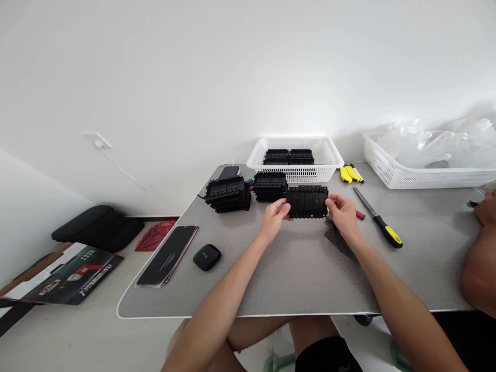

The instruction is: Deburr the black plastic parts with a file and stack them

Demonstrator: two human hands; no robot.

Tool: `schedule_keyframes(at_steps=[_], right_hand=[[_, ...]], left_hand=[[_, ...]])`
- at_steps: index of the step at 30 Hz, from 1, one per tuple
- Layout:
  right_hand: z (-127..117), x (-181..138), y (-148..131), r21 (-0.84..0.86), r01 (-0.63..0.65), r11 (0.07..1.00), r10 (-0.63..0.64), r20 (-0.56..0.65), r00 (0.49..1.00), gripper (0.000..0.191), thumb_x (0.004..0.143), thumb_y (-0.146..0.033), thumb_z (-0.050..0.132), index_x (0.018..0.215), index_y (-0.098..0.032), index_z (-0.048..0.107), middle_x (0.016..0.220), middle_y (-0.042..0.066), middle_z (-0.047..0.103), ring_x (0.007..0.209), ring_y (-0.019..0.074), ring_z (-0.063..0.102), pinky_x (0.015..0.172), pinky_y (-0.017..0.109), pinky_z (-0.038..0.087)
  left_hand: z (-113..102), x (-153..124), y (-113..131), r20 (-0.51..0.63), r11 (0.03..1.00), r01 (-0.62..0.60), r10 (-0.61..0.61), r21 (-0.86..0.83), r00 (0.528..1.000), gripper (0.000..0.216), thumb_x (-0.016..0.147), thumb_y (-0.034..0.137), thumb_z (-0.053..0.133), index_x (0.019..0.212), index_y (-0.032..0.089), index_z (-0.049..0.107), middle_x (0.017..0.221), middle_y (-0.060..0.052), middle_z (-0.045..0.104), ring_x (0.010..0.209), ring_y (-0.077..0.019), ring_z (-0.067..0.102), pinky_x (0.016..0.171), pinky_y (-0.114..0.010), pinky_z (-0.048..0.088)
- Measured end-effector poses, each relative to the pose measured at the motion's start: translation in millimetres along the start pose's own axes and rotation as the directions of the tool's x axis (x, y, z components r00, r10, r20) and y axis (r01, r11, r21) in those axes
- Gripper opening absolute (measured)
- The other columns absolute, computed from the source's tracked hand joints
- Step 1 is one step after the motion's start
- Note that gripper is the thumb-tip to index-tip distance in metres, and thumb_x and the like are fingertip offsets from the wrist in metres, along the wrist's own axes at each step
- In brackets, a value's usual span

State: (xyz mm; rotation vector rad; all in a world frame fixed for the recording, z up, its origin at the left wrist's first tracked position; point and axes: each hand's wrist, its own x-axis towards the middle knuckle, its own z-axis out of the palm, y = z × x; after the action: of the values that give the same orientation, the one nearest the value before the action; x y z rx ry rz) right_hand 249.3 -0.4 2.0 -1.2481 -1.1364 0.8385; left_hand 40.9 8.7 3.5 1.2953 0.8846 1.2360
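Observation:
A long black plastic block [307,201] is held just above the grey table [294,268] between both hands. My left hand [276,216] grips its left end with the fingers closed on it. My right hand [341,213] grips its right end the same way. Two stacks of similar black blocks lie just behind: one stack [228,194] to the left, another stack [270,186] close to the held block. More black blocks [289,156] lie inside a white basket [329,155] at the back of the table.
A yellow-handled file [377,217] lies right of my right hand, yellow-handled tools [351,173] beside the basket. A second white basket [403,175] holds clear plastic bags. A phone [168,254] and small black case [206,257] lie at the left. Another person's arm [480,258] rests at the right edge.

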Motion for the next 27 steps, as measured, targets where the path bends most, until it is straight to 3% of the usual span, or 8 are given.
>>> schedule_keyframes(at_steps=[5,8,12,14,19,27], right_hand=[[-1.3,1.4,4.0,-0.053,0.034,0.998,-0.035,-0.007,0.999,0.037,0.074,-0.054,0.063,0.084,-0.018,0.063,0.069,0.002,0.059,0.059,0.0138,0.049,0.053,0.027,0.038],[-2.2,1.6,3.6,-0.074,0.053,0.996,-0.056,-0.041,0.998,0.039,0.076,-0.056,0.061,0.087,-0.018,0.063,0.070,0.003,0.060,0.059,0.0144,0.050,0.054,0.028,0.041],[-2.4,-0.3,1.5,-0.094,0.090,0.991,-0.096,-0.062,0.993,0.037,0.080,-0.053,0.059,0.091,-0.018,0.062,0.073,0.003,0.060,0.056,0.0130,0.049,0.051,0.027,0.043],[-1.7,-1.6,0.7,-0.078,0.120,0.990,-0.124,-0.050,0.991,0.034,0.081,-0.050,0.058,0.092,-0.018,0.062,0.075,0.004,0.062,0.062,0.0145,0.054,0.053,0.027,0.046],[0.4,-3.2,-1.5,0.001,0.180,0.984,-0.180,0.024,0.983,0.026,0.082,-0.043,0.060,0.091,-0.019,0.066,0.085,0.005,0.066,0.074,0.0163,0.059,0.067,0.032,0.052],[2.2,-8.9,-11.4,0.030,0.174,0.984,-0.175,0.027,0.984,0.017,0.077,-0.031,0.058,0.074,-0.020,0.071,0.111,0.009,0.069,0.100,0.0238,0.064,0.080,0.037,0.050]], left_hand=[[0.4,0.3,-2.1,-0.008,0.999,0.023,-0.023,0.033,1.000,0.050,0.073,0.055,0.070,0.103,0.015,0.069,0.078,-0.007,0.070,0.067,-0.0192,0.067,0.059,-0.031,0.059],[-0.8,-0.1,-5.2,-0.079,0.992,0.040,-0.031,0.118,0.996,0.052,0.073,0.055,0.071,0.107,0.016,0.066,0.073,-0.005,0.068,0.067,-0.0200,0.067,0.054,-0.029,0.055],[-3.1,-1.4,-4.9,-0.189,0.977,0.065,-0.026,0.201,0.982,0.042,0.073,0.054,0.072,0.091,0.017,0.065,0.061,-0.001,0.063,0.051,-0.0142,0.061,0.049,-0.024,0.049],[-3.6,-0.9,-2.7,-0.200,0.991,0.092,-0.071,0.096,0.977,0.041,0.073,0.054,0.072,0.085,0.016,0.064,0.060,-0.001,0.062,0.050,-0.0132,0.061,0.051,-0.025,0.050],[-5.1,4.6,-0.2,-0.160,0.952,0.152,-0.199,-0.266,0.967,0.043,0.075,0.054,0.070,0.092,0.014,0.066,0.080,-0.008,0.070,0.076,-0.0203,0.071,0.068,-0.030,0.056],[-9.9,7.3,-3.7,-0.143,0.901,0.179,-0.252,-0.395,0.957,0.037,0.062,0.037,0.085,0.081,0.016,0.061,0.074,0.000,0.068,0.065,-0.0115,0.065,0.071,-0.028,0.056]])
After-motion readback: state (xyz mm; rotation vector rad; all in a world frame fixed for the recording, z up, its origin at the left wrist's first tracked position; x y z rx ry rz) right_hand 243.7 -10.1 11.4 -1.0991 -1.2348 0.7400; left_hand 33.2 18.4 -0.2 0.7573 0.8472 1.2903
